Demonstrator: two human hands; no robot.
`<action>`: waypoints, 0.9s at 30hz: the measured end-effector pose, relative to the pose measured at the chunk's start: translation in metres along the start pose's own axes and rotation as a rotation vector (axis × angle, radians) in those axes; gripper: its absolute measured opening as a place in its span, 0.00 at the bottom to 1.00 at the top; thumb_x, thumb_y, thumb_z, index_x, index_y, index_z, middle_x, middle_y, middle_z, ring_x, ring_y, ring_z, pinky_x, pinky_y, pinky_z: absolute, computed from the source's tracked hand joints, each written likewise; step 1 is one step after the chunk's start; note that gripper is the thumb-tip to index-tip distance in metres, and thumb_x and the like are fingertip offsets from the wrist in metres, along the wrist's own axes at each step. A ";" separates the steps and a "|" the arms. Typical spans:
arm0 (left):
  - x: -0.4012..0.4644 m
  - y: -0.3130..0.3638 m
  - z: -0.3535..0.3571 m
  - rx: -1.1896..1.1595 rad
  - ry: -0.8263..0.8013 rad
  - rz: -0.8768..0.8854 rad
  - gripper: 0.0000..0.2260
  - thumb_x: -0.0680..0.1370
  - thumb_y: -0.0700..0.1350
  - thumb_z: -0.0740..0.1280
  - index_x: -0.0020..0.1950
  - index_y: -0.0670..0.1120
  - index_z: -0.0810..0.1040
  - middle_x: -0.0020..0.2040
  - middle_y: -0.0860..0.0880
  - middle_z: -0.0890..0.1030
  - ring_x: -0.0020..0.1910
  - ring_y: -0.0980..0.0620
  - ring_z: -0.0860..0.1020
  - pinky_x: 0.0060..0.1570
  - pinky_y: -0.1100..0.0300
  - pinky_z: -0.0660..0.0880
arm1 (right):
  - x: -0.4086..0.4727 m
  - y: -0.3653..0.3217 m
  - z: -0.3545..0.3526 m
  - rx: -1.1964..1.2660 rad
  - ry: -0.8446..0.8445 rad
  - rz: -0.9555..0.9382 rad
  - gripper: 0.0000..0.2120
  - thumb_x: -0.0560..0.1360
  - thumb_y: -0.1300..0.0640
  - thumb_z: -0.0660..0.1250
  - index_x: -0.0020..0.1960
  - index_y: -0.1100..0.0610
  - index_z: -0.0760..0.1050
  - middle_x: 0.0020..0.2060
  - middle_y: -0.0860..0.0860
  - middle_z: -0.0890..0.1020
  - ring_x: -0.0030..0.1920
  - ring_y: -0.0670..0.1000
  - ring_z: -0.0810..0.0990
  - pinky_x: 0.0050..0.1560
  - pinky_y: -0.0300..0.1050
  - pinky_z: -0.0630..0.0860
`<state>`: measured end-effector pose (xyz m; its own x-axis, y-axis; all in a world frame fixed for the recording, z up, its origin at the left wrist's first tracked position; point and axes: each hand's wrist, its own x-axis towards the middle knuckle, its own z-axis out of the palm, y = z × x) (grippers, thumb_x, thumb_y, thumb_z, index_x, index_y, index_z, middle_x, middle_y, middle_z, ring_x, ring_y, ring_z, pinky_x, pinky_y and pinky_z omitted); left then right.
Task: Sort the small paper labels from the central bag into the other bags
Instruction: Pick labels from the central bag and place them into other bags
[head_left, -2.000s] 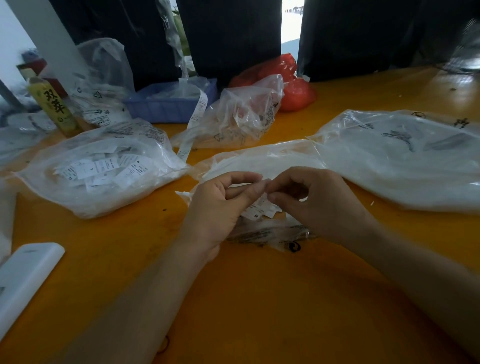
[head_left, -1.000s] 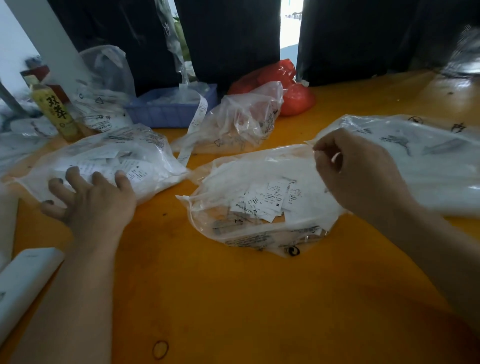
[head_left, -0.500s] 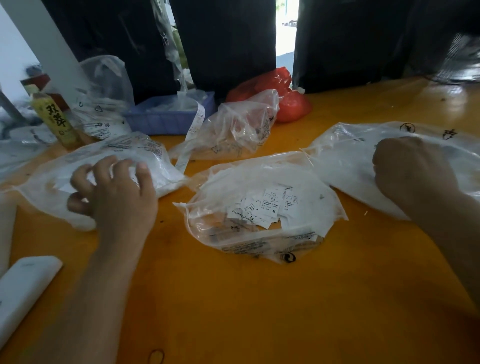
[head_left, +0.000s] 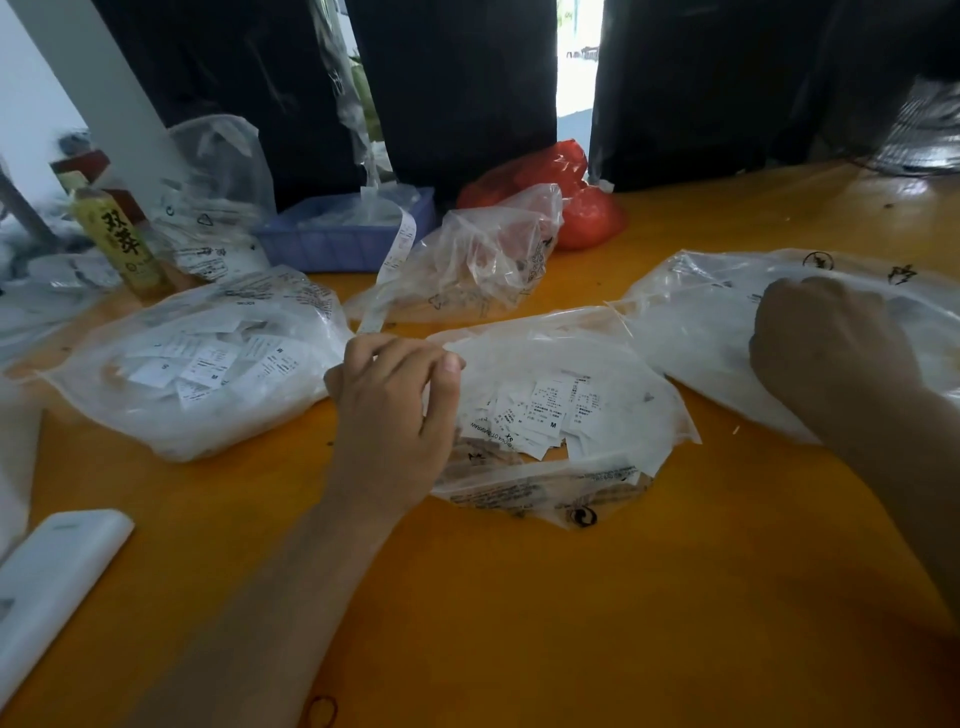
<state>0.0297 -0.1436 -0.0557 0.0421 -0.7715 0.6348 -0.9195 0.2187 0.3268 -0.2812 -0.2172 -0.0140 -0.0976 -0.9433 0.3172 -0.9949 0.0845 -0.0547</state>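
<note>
From the head view, the left hand (head_left: 395, 415) hovered with curled fingers at the left edge of the central bag (head_left: 587, 467) of paper labels (head_left: 545, 415) on the table (head_left: 519, 623). The right hand (head_left: 831, 348), fingers curled, rested on the right bag (head_left: 701, 312); what it held could not be told.

the surface (head_left: 519, 623) is coloured bright orange-yellow. the central bag (head_left: 597, 483) is see-through with black print, and white paper labels (head_left: 545, 415) with small black letters are seen inside. a red bag (head_left: 587, 218), a blue tray (head_left: 337, 244) and a yellow bottle (head_left: 122, 244) with black signs are seen behind.
</note>
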 end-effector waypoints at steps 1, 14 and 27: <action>0.000 0.001 0.000 -0.012 0.000 -0.007 0.24 0.86 0.55 0.50 0.54 0.49 0.85 0.54 0.55 0.84 0.62 0.50 0.72 0.60 0.41 0.69 | 0.000 0.000 0.000 0.001 -0.004 -0.008 0.10 0.75 0.72 0.61 0.37 0.63 0.71 0.32 0.57 0.72 0.32 0.57 0.74 0.30 0.44 0.67; -0.005 0.022 -0.005 -0.328 -0.066 -0.020 0.13 0.86 0.52 0.59 0.60 0.52 0.82 0.54 0.61 0.82 0.58 0.60 0.78 0.54 0.70 0.72 | -0.035 -0.047 -0.012 0.850 0.158 -0.279 0.03 0.79 0.54 0.68 0.48 0.52 0.79 0.34 0.43 0.79 0.36 0.43 0.77 0.38 0.31 0.72; -0.009 0.031 -0.001 -0.952 -0.398 -0.409 0.20 0.73 0.63 0.74 0.64 0.62 0.83 0.57 0.58 0.86 0.58 0.58 0.84 0.56 0.60 0.81 | -0.062 -0.077 0.009 1.359 -0.333 -0.343 0.04 0.81 0.57 0.68 0.48 0.55 0.80 0.38 0.49 0.86 0.33 0.45 0.79 0.37 0.40 0.78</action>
<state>0.0010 -0.1295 -0.0503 -0.0122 -0.9898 0.1419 -0.1820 0.1417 0.9730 -0.1985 -0.1683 -0.0377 0.3367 -0.8997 0.2778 -0.1558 -0.3442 -0.9259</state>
